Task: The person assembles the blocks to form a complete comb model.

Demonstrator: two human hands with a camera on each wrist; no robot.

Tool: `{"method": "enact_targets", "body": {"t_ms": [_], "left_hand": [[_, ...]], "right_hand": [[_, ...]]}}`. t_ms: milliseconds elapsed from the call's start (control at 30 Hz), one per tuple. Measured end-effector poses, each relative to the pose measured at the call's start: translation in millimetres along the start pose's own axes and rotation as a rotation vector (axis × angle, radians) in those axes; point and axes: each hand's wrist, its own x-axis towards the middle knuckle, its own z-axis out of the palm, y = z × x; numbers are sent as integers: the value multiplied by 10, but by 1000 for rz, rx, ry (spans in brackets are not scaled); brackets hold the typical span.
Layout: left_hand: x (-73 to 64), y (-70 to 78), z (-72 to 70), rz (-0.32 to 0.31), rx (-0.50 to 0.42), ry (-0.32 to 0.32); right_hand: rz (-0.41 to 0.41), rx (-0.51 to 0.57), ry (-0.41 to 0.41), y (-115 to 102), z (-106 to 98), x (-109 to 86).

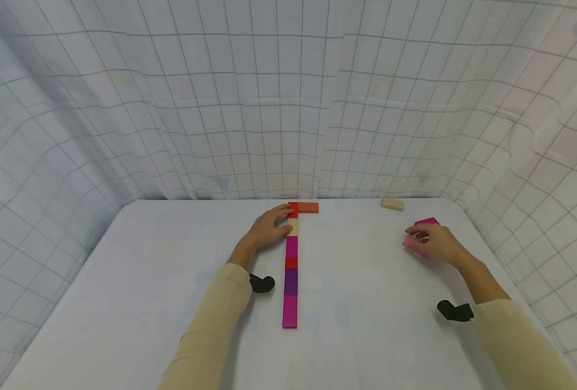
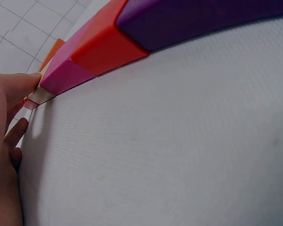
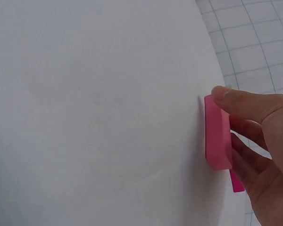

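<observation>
A straight row of coloured blocks runs down the middle of the white table in the head view. From the far end it goes red block (image 1: 293, 207), cream block (image 1: 293, 226), magenta block (image 1: 291, 246), a shorter red block (image 1: 291, 263), purple block (image 1: 290, 281) and another magenta block (image 1: 290, 311). My left hand (image 1: 268, 227) rests against the row's left side, fingertips on the far red block and thumb at the cream one. Off to the right, my right hand (image 1: 436, 242) pinches a pink block (image 3: 218, 134), held tilted close over the table.
An orange block (image 1: 309, 207) lies crosswise at the row's far end, pointing right. Near the back edge is a loose cream block (image 1: 393, 204). Another magenta block (image 1: 427, 220) lies just beyond my right hand. Checked white curtains (image 1: 288, 108) surround the table.
</observation>
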Motion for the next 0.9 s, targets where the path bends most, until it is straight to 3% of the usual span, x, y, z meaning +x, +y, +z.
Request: {"method": "enact_targets", "body": {"t_ms": [367, 900], "left_hand": [[-14, 6, -1, -11, 8, -7], [-6, 25, 2, 3, 5, 3]], "right_hand": [[91, 43, -53, 190, 16, -81], [76, 90, -81, 182, -21, -42]]}}
